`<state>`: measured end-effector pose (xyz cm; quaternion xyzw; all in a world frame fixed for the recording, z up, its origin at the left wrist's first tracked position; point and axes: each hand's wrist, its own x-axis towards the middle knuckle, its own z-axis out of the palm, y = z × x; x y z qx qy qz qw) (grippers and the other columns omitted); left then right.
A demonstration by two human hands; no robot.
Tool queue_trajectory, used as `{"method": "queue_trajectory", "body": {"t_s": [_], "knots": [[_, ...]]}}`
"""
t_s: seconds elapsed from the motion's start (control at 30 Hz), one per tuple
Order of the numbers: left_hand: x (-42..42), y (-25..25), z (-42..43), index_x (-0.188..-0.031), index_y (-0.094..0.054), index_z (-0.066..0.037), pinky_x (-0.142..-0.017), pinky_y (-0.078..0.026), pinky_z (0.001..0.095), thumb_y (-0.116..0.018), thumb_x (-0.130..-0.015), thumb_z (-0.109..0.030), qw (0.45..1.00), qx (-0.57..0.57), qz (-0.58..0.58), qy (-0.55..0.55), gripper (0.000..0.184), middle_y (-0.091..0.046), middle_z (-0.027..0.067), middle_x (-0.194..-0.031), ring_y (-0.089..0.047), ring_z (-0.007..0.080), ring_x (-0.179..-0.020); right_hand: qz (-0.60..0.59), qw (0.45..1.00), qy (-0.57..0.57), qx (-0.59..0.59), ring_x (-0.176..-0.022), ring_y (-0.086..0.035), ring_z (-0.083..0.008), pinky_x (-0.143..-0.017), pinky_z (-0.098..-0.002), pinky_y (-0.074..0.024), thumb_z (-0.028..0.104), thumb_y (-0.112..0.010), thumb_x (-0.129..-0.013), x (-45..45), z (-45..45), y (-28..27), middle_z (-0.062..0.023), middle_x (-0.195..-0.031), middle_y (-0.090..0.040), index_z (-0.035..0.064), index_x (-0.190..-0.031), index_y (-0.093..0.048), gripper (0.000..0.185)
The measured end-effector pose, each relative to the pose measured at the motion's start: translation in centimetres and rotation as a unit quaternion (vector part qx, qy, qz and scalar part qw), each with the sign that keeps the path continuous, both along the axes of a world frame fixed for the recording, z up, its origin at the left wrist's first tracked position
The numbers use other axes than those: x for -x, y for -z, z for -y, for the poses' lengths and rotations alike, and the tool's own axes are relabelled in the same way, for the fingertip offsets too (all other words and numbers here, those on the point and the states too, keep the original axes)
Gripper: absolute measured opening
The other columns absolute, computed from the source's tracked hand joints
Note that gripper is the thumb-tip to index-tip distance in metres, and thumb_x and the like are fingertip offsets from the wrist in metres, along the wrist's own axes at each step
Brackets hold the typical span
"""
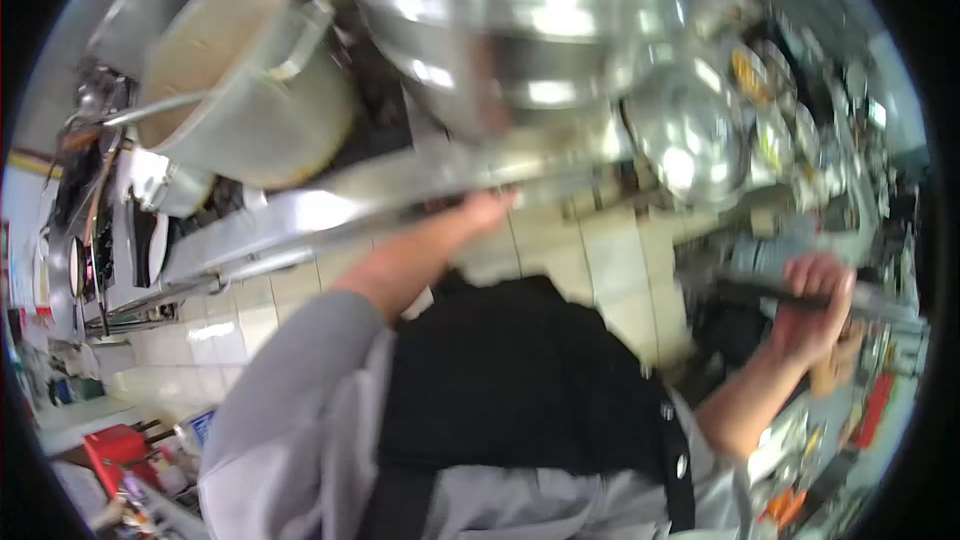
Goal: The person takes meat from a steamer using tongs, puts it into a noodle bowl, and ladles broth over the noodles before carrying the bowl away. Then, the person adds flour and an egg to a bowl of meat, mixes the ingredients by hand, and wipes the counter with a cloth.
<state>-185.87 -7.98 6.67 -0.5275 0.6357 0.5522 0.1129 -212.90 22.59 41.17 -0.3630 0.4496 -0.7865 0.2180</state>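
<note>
My left hand (pixel 488 210) is stretched forward to the metal front edge of the stove (pixel 330 202). Its fingers are blurred and partly hidden, so I cannot tell whether they grip anything. Out to the right, my right hand (pixel 815 305) is raised and closed around a long dark bar-like thing (pixel 752 290); motion blur hides its exact kind. Above my left hand a large shiny metal vessel (pixel 520 50) stands on the stove. To its left is a big deep pot (pixel 270 110) with a side handle and a utensil handle across its rim.
A rounded shiny metal bowl or lid (pixel 690 140) is right of the large vessel. Several bowls with food (pixel 765 90) stand farther right. Dark-handled utensils (pixel 145 240) hang or lie at the far left. Below the stove edge is a tiled floor (pixel 620 260).
</note>
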Motion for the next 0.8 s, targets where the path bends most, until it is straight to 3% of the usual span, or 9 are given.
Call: {"method": "queue_trajectory", "body": {"t_s": [0.13,0.23,0.3,0.37,0.5,0.57,0.67,0.7,0.8], "knots": [[4.7,12.1,1.3,-0.120,-0.062,-0.004,-0.070,-0.053,0.0381,-0.056,-0.091,-0.061,0.992,0.103,-0.041,-0.057,0.064,-0.068,0.0120,-0.096,-0.066,0.0215,-0.079,-0.050,0.992,0.102,-0.061,-0.060,-0.039,-0.0143,-0.058,-0.0317,-0.0373,0.028,-0.059,-0.097,-1.6,-2.1,-1.5,-0.0005,-0.069,-0.037,0.0110,-0.075,-0.041,0.033],[7.2,19.1,2.8,-0.115,-0.062,-0.007,-0.066,-0.051,0.0379,-0.058,-0.091,-0.058,0.978,0.163,-0.068,-0.112,0.056,-0.064,0.0105,-0.100,-0.064,0.0203,-0.079,-0.086,0.983,0.155,-0.044,-0.061,-0.039,-0.0128,-0.060,-0.0296,-0.0381,0.023,-0.054,-0.101,-2.1,-3.1,-2.5,-0.0007,-0.071,-0.037,0.0118,-0.083,-0.039,0.026],[8.7,16.2,1.8,-0.130,-0.056,-0.010,-0.072,-0.052,0.0353,-0.061,-0.089,-0.059,0.970,-0.191,-0.050,-0.142,0.064,-0.062,0.0087,-0.116,-0.066,0.0180,-0.091,-0.120,0.983,0.128,-0.057,-0.060,-0.042,-0.0130,-0.060,-0.0291,-0.0400,0.025,-0.052,-0.102,-2.8,-2.8,-3.6,-0.0021,-0.070,-0.038,0.0107,-0.079,-0.037,0.031],[9.8,13.6,0.8,-0.130,-0.055,-0.012,-0.071,-0.050,0.0330,-0.063,-0.086,-0.062,0.948,-0.217,-0.083,-0.219,0.067,-0.061,0.0055,-0.117,-0.066,0.0167,-0.092,-0.020,0.965,0.233,-0.121,-0.065,-0.048,-0.0209,-0.065,-0.0429,-0.0457,0.024,-0.063,-0.094,-4.8,-2.4,-5.7,-0.0074,-0.071,-0.052,0.0079,-0.079,-0.054,0.024],[7.1,9.3,-0.2,-0.128,-0.053,-0.013,-0.068,-0.047,0.0305,-0.064,-0.086,-0.062,0.909,-0.255,-0.228,-0.239,0.065,-0.061,0.0025,-0.119,-0.066,0.0152,-0.092,-0.051,0.961,0.245,-0.115,-0.064,-0.048,-0.0221,-0.064,-0.0406,-0.0459,0.023,-0.060,-0.095,-5.9,-0.9,-6.7,-0.0067,-0.071,-0.051,0.0085,-0.077,-0.051,0.025],[5.8,9.0,-0.9,-0.123,-0.058,-0.015,-0.055,-0.043,0.0272,-0.065,-0.088,-0.058,0.897,-0.241,-0.230,-0.289,0.056,-0.064,0.0011,-0.112,-0.064,0.0111,-0.081,-0.068,0.962,0.239,-0.112,-0.065,-0.049,-0.0221,-0.065,-0.0418,-0.0467,0.023,-0.061,-0.095,-5.6,-0.8,-6.6,-0.0071,-0.071,-0.051,0.0086,-0.078,-0.052,0.024],[4.7,9.0,-0.9,-0.120,-0.060,-0.017,-0.062,-0.047,0.0292,-0.063,-0.093,-0.051,0.887,-0.248,-0.231,-0.314,0.043,-0.064,-0.0015,-0.113,-0.067,0.0130,-0.091,-0.087,0.960,0.229,-0.137,-0.067,-0.052,-0.0225,-0.068,-0.0444,-0.0484,0.023,-0.060,-0.095,-5.3,-0.1,-7.0,-0.0079,-0.073,-0.054,0.0087,-0.080,-0.052,0.022],[4.5,8.4,-1.3,-0.118,-0.061,-0.017,-0.064,-0.048,0.0305,-0.062,-0.094,-0.050,0.887,-0.250,-0.233,-0.310,0.041,-0.064,-0.0024,-0.114,-0.067,0.0138,-0.094,-0.149,0.973,0.154,-0.081,-0.060,-0.042,-0.0126,-0.060,-0.0290,-0.0401,0.025,-0.051,-0.102,-3.1,0.1,-5.8,-0.0020,-0.070,-0.038,0.0112,-0.078,-0.038,0.031],[5.5,8.8,-0.6,-0.114,-0.063,-0.013,-0.058,-0.046,0.0318,-0.057,-0.095,-0.054,0.950,-0.142,-0.155,-0.233,0.045,-0.067,-0.0008,-0.103,-0.063,0.0115,-0.078,-0.137,0.983,0.115,-0.049,-0.059,-0.042,-0.0131,-0.058,-0.0296,-0.0399,0.026,-0.054,-0.100,-3.3,1.8,-6.4,-0.0015,-0.069,-0.038,0.0114,-0.079,-0.039,0.030]]}}
